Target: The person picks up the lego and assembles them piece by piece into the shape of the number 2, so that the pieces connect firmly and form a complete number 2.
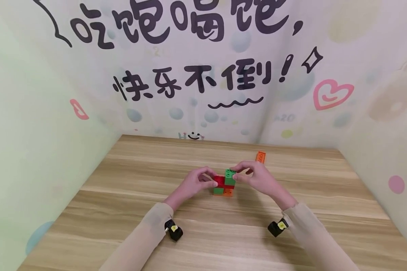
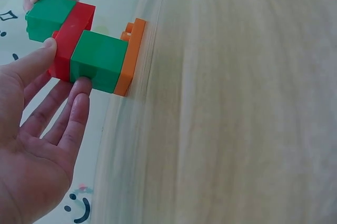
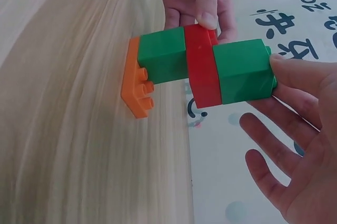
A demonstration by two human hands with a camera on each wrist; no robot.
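A small stack of toy building bricks stands on the wooden table between both hands. At its bottom lies an orange brick plate [image 1: 228, 193], its bare studs showing in the right wrist view. A green brick [image 2: 99, 61] sits on one end of this plate. Across it lies a red brick [image 3: 202, 69], which my left hand [image 1: 194, 184] pinches near its left end. The upper green brick [image 1: 229, 178] stands on the red brick's right end, studs up. My right hand [image 1: 259, 178] holds that green brick at its top between thumb and fingers.
Behind my right hand lies another orange brick [image 1: 261, 156], partly hidden by the hand. A printed white wall covering [image 1: 190, 113] rises at the table's back edge. Black cameras [image 1: 174, 230] are strapped at both wrists, over light sleeves.
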